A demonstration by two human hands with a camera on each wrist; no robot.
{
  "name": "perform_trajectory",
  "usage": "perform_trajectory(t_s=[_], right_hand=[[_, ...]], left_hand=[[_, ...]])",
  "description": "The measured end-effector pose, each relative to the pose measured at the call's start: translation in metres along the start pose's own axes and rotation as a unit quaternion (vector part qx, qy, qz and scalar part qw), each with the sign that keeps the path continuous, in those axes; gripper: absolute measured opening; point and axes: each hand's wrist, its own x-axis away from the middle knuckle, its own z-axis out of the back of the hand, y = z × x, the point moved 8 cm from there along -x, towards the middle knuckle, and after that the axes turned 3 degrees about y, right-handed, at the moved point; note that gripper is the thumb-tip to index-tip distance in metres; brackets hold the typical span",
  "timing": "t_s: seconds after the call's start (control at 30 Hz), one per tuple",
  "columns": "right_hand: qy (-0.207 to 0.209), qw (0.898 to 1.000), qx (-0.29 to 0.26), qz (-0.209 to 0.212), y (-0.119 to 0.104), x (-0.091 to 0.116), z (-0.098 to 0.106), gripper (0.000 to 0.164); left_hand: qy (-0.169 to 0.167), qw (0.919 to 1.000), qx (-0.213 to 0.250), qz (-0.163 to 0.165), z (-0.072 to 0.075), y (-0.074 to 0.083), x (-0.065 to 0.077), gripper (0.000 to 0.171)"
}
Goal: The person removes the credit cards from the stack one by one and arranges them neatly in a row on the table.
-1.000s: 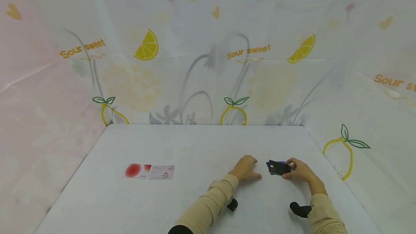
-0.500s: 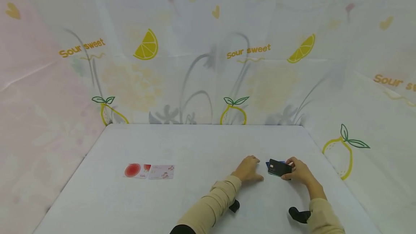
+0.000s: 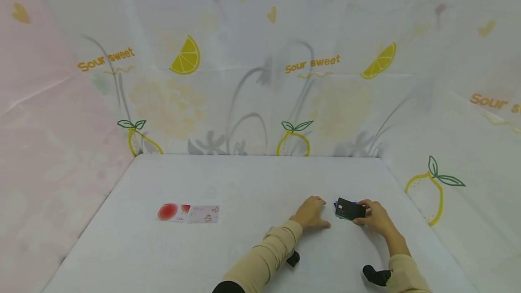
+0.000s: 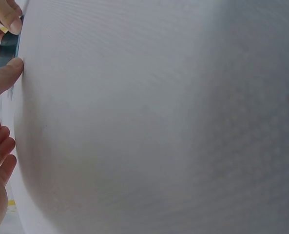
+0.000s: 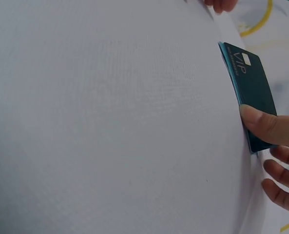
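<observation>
A black card (image 3: 349, 208) with "VIP" lettering tops a small stack at the table's right side. Slivers of blue (image 3: 336, 204) show beneath it. My right hand (image 3: 376, 217) pinches the stack's right end between thumb and fingers; in the right wrist view its thumb (image 5: 263, 126) lies across the black card's near edge. Just left of the stack, my left hand (image 3: 311, 213) hovers or rests with fingers spread and nothing held. Two more cards lie end to end on the left: one with red round fruit (image 3: 168, 211), one pale pink (image 3: 203, 214).
A white table (image 3: 244, 175) carries everything. Lemon-printed cloth walls (image 3: 252, 103) stand at its back and sides. Black curved pieces (image 3: 376, 276) stick out at both wrists.
The black card has turned slightly and now lies more squarely over the blue one under my right hand. My left hand has shifted slightly right, nearer the stack.
</observation>
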Motion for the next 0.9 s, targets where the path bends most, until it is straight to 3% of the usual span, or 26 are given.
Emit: perform_trajectory(t_s=[0.37,0.7,0.9], right_hand=[[-0.005,1.0,0.009,0.001,-0.0041,0.0036,-0.0001,0.058],[-0.056,0.998,0.001,0.012,-0.008,0.0051,-0.0071,0.068],[-0.054,0.999,0.0,0.008,-0.0097,0.0068,-0.006,0.064]], left_hand=[[0.002,1.0,-0.006,-0.001,0.0019,0.0012,0.0017,0.059],[0.009,0.9999,-0.003,0.006,0.0033,0.0019,0.0023,0.06],[0.007,1.0,-0.003,0.005,0.0025,0.0023,0.0017,0.06]])
